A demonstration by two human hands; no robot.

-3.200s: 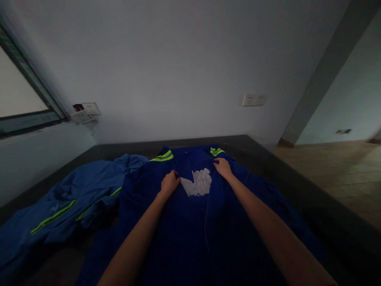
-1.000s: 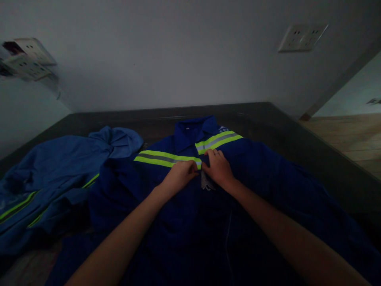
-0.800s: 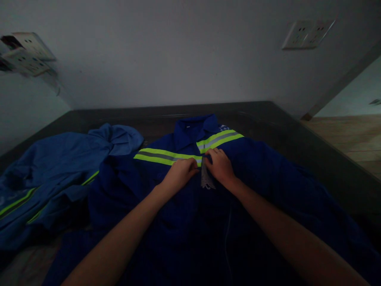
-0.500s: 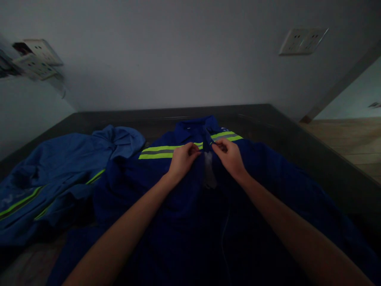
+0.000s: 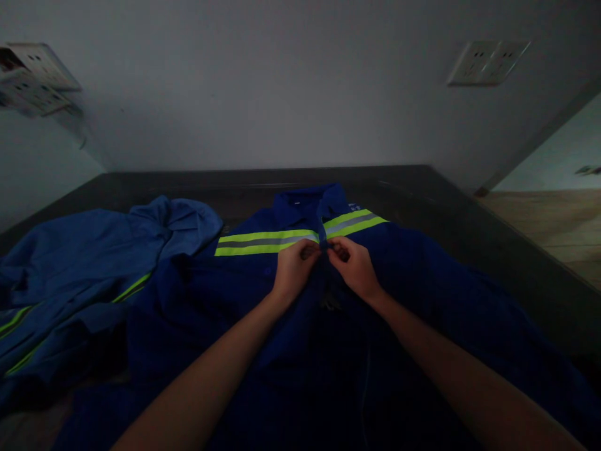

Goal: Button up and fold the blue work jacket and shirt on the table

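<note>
A dark blue work jacket (image 5: 263,294) with a yellow-green and grey reflective stripe across its chest lies face up, collar away from me. My left hand (image 5: 297,266) pinches the edge of its front opening just below the stripe. Opposite it, my right hand (image 5: 352,263) is closed on the other front edge, thumb and finger together. The two edges meet between my fingertips; any button or fastener there is hidden. Below my hands the front hangs apart around a dark gap.
A lighter blue garment (image 5: 94,244) with yellow-green stripes lies crumpled at the left. Both rest on a dark tabletop (image 5: 404,188) against a grey wall. Wall sockets (image 5: 488,62) are at the upper right, more sockets (image 5: 42,66) at the upper left.
My hands have come slightly closer together and lower, bringing the two front edges together. The pale patch seen in the gap is now mostly covered. The view has shifted slightly right.
</note>
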